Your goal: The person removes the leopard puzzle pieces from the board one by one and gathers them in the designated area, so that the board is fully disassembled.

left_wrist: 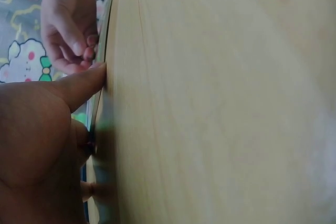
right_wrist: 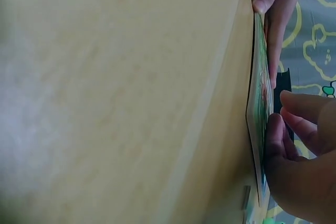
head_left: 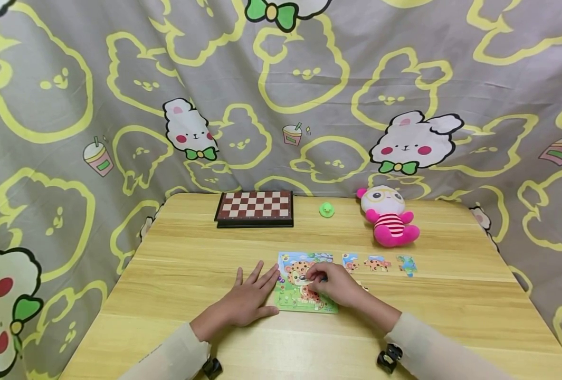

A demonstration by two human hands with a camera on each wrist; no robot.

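A leopard jigsaw puzzle (head_left: pixel 287 301) lies flat on the wooden table, its green and blue board largely filled in. My left hand (head_left: pixel 249 298) rests on the table at the board's left side, fingers spread, fingertips at its edge. In the left wrist view the thumb of the left hand (left_wrist: pixel 31 135) meets the board's edge. Over the leopard's face, my right hand (head_left: pixel 333 285) has its thumb and fingertips bent close together. From the right wrist, the right hand (right_wrist: pixel 304 156) is low over the board (right_wrist: pixel 257 108); whether a piece is between its fingertips cannot be made out.
Loose puzzle pieces (head_left: pixel 377 263) lie right of the board, one partly hidden by the right wrist. Farther back are a checkered board box (head_left: pixel 254 207), a small green duck (head_left: pixel 326 210) and a pink plush toy (head_left: pixel 391 227). A patterned curtain (head_left: pixel 271 132) hangs behind the table.
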